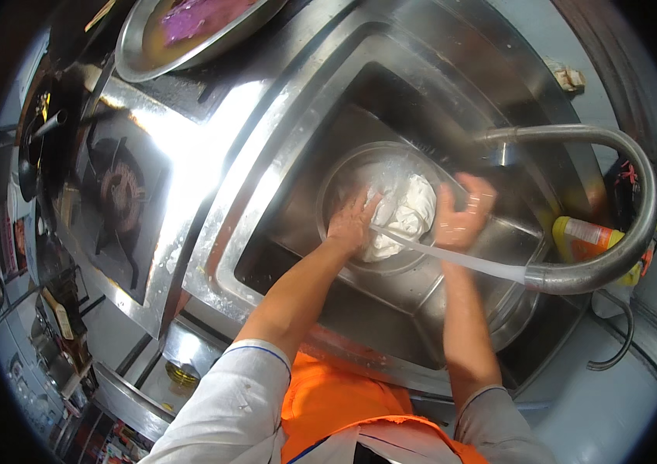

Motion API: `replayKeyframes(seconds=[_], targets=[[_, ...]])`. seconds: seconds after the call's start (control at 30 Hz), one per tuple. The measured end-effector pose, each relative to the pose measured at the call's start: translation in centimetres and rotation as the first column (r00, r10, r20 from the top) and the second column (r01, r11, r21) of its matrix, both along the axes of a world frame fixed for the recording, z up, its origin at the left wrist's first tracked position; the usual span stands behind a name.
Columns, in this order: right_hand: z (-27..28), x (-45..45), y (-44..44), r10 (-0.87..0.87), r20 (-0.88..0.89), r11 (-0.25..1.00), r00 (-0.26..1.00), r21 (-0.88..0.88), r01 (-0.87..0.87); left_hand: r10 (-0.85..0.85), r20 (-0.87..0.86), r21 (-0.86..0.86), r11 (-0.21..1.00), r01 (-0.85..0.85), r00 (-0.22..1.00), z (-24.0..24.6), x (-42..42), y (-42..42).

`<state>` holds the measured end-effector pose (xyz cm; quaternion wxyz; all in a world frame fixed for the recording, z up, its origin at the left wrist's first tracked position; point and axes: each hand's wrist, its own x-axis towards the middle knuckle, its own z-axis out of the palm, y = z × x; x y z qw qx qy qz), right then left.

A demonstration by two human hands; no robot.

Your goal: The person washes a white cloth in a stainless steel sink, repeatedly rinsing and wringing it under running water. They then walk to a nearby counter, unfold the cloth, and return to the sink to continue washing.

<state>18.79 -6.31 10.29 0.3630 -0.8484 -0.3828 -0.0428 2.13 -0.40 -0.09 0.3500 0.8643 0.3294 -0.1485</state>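
Note:
A round metal bowl (333,174) sits in the stainless steel sink (299,203). Inside it lies a crumpled wet white cloth (412,211), beside clear water or suds. My left hand (354,223) reaches into the bowl at the cloth's left, fingers apart; whether it touches the cloth is hard to tell. Just beyond the bowl's right rim is my right hand (466,214), blurred and empty, with thumb and fingers spread. From the curved metal faucet (648,197) a stream of water (462,257) runs across into the bowl, close to my left fingers.
Left of the sink stands a gas burner (119,191). A large metal basin (131,61) holding something purple in yellowish liquid is at the upper left. Another spout (502,153) hangs over the sink's far side. At the right stands a yellow plastic bottle (589,235).

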Motion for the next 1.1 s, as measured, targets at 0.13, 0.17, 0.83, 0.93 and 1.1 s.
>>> replayKeyframes(seconds=[0.13, 0.17, 0.83, 0.93, 1.1], targets=[[4.8, 4.2, 2.0, 0.014, 0.301, 0.998, 0.954, -0.057, 0.003, 0.132, 0.055, -0.145, 0.982, -0.123, 0.990, -1.1, -0.2, -0.1], [5.1, 4.8, 2.3, 0.066, 0.332, 0.992, 0.941, -0.123, -0.026, 0.152, 0.071, -0.164, 0.977, -0.139, 0.986, -1.3, -0.2, 0.0], [-11.7, -5.4, 4.0, 0.000, -0.428, 0.822, 0.904, -0.514, -0.244, 0.824, -0.530, -0.702, -0.295, -0.648, 0.200, -1.2, -0.1, 1.4], [-12.0, -7.7, 5.2, 0.059, -0.695, 0.906, 0.717, -0.264, -0.331, 0.771, -0.602, -0.761, -0.476, -0.441, 0.207, -5.1, -0.9, 1.9], [-8.3, -9.4, 2.6, 0.462, -0.446, 0.845, 0.766, -0.040, -0.533, 0.755, -0.399, -0.636, -0.637, 0.436, 0.521, -6.7, -1.9, 1.2]])
